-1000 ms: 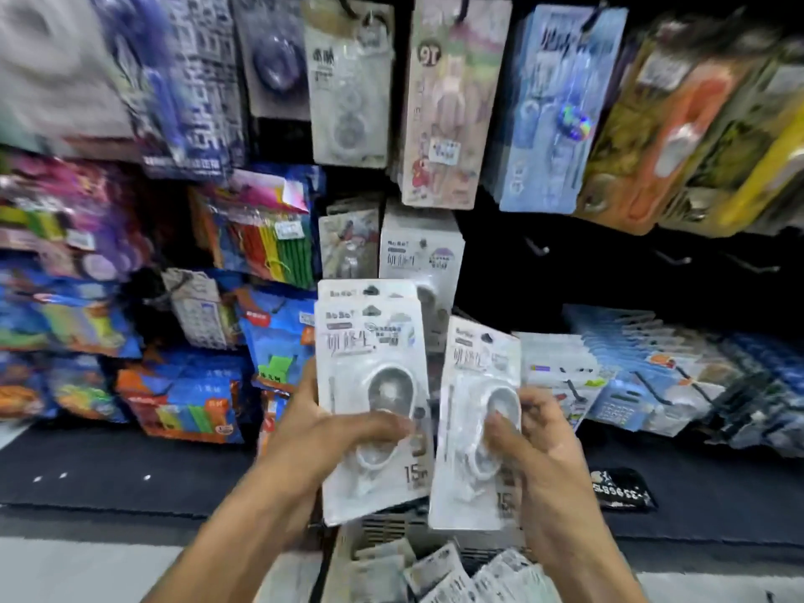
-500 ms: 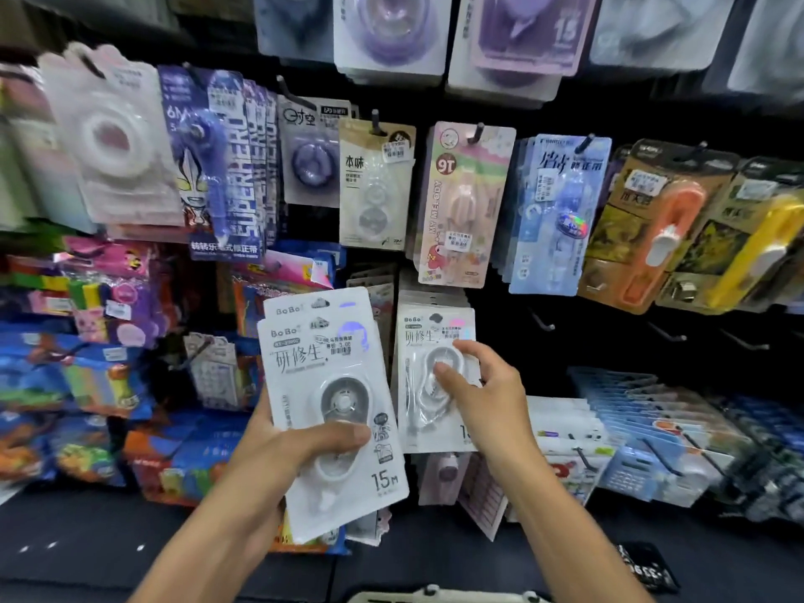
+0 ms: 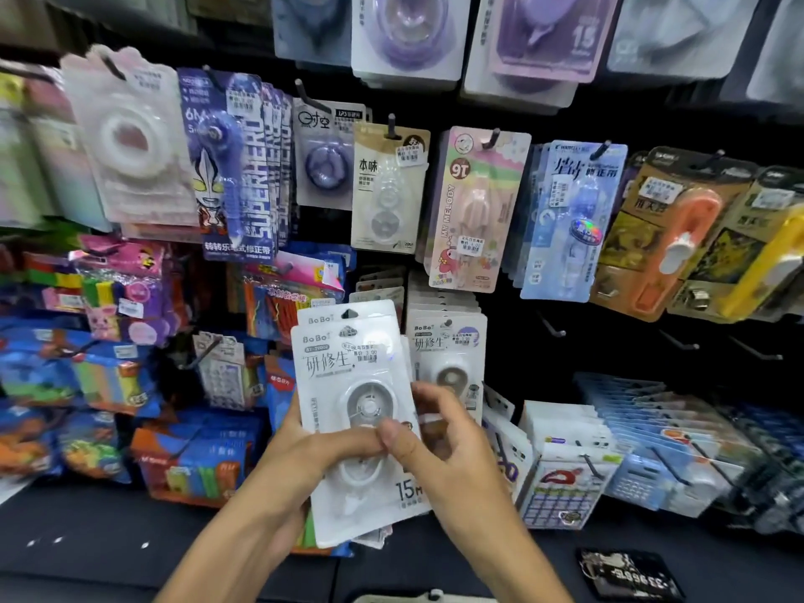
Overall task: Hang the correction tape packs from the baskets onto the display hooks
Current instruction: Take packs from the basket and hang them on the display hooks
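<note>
My left hand [image 3: 304, 459] grips a small stack of white correction tape packs [image 3: 348, 367] from the left side and below, thumb across the front. My right hand [image 3: 439, 450] pinches the front pack at its right edge beside the clear blister. Just behind and to the right, a row of the same white packs [image 3: 452, 346] hangs on a display hook. Bare hooks [image 3: 550, 326] stick out of the black panel further right. Only the basket's pale rim [image 3: 417, 597] shows at the bottom edge.
Other correction tape cards hang in the row above: a beige one [image 3: 387, 185], a pink one [image 3: 474, 206], a blue one [image 3: 570, 219]. Colourful packets [image 3: 108, 376] crowd the left. Calculator cards [image 3: 561, 489] hang lower right. A black tag [image 3: 626, 574] lies on the dark shelf.
My right hand has left the pack it hung on the hook and come back to the stack in my left hand, now gripping the front pack. The view tilted upward over the second.
</note>
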